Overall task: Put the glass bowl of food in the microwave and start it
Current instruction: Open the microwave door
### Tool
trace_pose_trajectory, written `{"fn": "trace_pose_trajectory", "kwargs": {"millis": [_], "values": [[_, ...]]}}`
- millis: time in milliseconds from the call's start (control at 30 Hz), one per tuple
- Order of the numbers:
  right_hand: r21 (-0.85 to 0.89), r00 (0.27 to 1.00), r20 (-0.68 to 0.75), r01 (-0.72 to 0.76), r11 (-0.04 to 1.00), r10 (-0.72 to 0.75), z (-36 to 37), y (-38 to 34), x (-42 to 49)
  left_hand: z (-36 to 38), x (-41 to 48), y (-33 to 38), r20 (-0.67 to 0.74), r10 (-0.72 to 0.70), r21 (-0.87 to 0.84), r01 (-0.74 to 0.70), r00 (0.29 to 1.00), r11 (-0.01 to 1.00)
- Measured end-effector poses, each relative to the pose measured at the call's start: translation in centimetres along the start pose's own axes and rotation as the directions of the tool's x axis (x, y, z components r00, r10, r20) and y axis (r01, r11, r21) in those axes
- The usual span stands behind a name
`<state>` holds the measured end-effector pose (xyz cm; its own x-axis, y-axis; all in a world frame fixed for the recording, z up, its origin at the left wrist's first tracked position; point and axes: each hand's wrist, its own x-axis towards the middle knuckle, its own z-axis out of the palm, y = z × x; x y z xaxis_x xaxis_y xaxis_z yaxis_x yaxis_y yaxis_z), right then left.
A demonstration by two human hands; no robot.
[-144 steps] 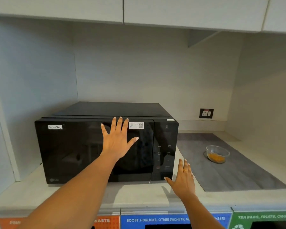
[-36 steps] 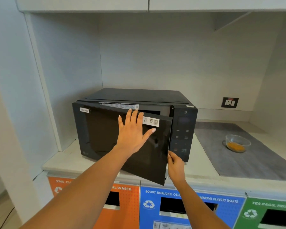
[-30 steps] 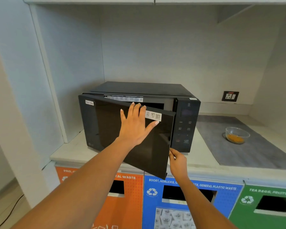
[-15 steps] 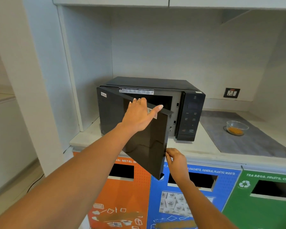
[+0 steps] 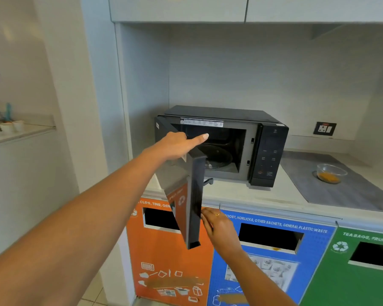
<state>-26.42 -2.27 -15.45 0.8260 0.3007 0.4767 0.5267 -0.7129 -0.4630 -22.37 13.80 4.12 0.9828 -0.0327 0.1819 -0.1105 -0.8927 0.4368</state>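
Glass bowl (image 5: 330, 176) beside open microwave (image 5: 270, 151)

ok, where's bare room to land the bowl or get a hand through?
Free: the microwave cavity over the turntable; the counter strip between microwave and grey mat; the mat in front of the glass bowl. Crowded: the cavity's left side, where the open door juts out with the left hand on top and the right hand at its edge.

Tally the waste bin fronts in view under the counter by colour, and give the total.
Orange waste bin front: 1
Blue waste bin front: 1
Green waste bin front: 1
Total: 3
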Motion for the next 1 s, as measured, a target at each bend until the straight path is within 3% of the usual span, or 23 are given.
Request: {"fn": "trace_pose_trajectory", "kwargs": {"millis": [233, 433, 533, 733, 1000], "values": [[-0.135, 0.953, 0.195, 0.262, 0.956, -0.234, 2.2, -3.9, -0.1, -2.8, -2.9, -1.9, 0.129, -0.137, 0.059, 0.131, 0.982, 0.990], [-0.134, 0.904, 0.274, 0.373, 0.918, -0.328, 4.5, -7.6, 0.3, -4.4, -4.9, -4.3, 0.189, -0.190, 0.166, 0.160, 0.963, 0.973], [-0.132, 0.894, 0.291, 0.390, 0.911, -0.340, 5.6, -9.4, 0.7, -4.8, -5.3, -5.7, 0.142, -0.210, 0.254, 0.169, 0.967, 0.952], [0.001, 0.925, 0.300, 0.244, 0.970, -0.233, 8.5, -12.9, 1.1, -5.7, -5.7, -9.1, 0.015, -0.207, 0.406, 0.183, 0.978, 0.895], [0.257, 0.910, 0.392, 0.031, 0.966, -0.134, 11.4, -15.6, 1.8, -7.0, -6.5, -12.1, -0.045, -0.192, 0.445, 0.192, 0.980, 0.875]]}}
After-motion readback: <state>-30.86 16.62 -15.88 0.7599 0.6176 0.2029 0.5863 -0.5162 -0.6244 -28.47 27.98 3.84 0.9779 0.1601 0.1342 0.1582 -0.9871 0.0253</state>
